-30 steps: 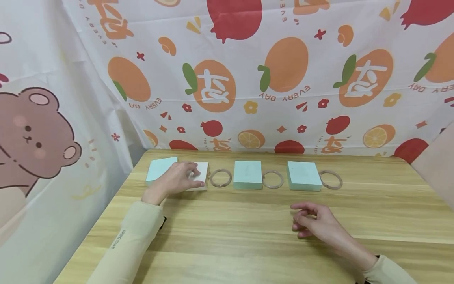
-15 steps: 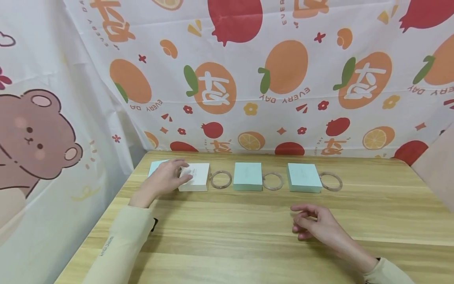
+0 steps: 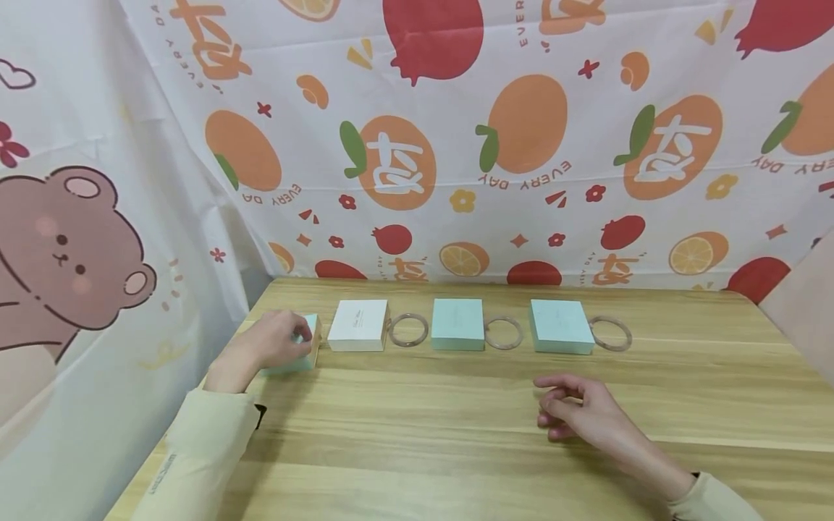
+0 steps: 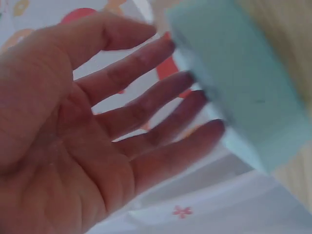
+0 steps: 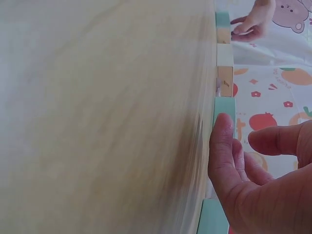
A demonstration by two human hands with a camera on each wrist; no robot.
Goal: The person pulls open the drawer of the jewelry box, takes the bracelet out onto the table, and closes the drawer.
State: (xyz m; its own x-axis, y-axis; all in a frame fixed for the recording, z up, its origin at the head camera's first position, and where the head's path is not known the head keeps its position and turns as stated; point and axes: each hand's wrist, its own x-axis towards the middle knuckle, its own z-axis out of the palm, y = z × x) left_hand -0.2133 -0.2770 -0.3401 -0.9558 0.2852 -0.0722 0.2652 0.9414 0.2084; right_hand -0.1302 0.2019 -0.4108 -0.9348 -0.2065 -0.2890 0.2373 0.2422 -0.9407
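Note:
My left hand (image 3: pixel 263 346) is over the leftmost mint box (image 3: pixel 295 365) and covers much of its top. In the left wrist view, the fingers are nearly straight with their tips at the face of that mint box (image 4: pixel 241 73); the thumb lies apart from it. Right of this box stands a white box (image 3: pixel 358 325) with small print on its lid, and a greyish bangle (image 3: pixel 408 330) lies beside it. My right hand (image 3: pixel 586 412) hovers over the front of the table, loosely curled, with nothing in it.
Along the back of the wooden table (image 3: pixel 417 434) stand a middle mint box (image 3: pixel 457 324) and a right mint box (image 3: pixel 562 327). A bangle (image 3: pixel 504 333) and another bangle (image 3: pixel 611 333) lie to their right. A fruit-print curtain (image 3: pixel 456 145) hangs behind.
My left hand has left the white box and moved left to the leftmost mint box. That box has shifted towards me. My right hand has stayed still.

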